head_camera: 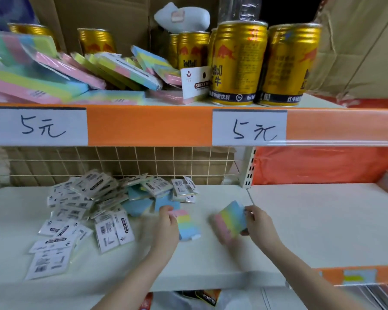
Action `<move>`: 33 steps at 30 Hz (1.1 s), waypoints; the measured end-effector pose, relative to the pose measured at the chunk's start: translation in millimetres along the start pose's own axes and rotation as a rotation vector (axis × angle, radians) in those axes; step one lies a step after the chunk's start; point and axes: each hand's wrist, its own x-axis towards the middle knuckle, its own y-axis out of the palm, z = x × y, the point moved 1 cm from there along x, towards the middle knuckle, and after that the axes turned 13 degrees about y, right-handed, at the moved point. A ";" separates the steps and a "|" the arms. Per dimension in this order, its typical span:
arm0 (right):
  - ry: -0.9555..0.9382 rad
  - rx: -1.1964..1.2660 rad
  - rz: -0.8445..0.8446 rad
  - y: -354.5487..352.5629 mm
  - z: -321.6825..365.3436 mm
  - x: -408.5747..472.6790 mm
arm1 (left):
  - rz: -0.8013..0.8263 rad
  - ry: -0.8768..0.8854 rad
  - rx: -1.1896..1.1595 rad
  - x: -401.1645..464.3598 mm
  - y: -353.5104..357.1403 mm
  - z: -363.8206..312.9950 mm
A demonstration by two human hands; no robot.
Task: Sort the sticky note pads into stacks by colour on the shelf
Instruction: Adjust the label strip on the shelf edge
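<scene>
Head view: left hand (pixel 166 222) and right hand (pixel 259 222) each pinch a light, slippery wrapped rainbow pad (pixel 187 224) by its edges.

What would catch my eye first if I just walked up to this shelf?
Probably the gold drink cans on the upper shelf, right of leaning pastel pads. Below, the left hand and right hand each hold a rainbow-striped pad beside a jumbled pile of packets.

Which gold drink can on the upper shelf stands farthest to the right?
The gold can at the right end of the row, beside the brown cardboard. Every other can stands to its left, and its nearest neighbour is close beside it.
</scene>
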 end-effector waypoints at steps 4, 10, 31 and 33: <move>0.216 0.137 0.100 5.4 -24.2 -3.3 | 0.044 -0.118 -0.155 -9.1 15.1 11.2; 0.045 -0.628 -0.037 -7.0 -34.3 -14.1 | 0.443 0.193 0.574 -37.2 -12.1 3.9; -0.420 -0.788 0.127 7.0 -26.0 -7.6 | 0.860 0.616 0.713 -4.8 13.7 6.6; -0.455 -0.770 0.075 -4.1 -26.5 -10.4 | 0.835 0.614 0.693 -1.6 18.0 1.9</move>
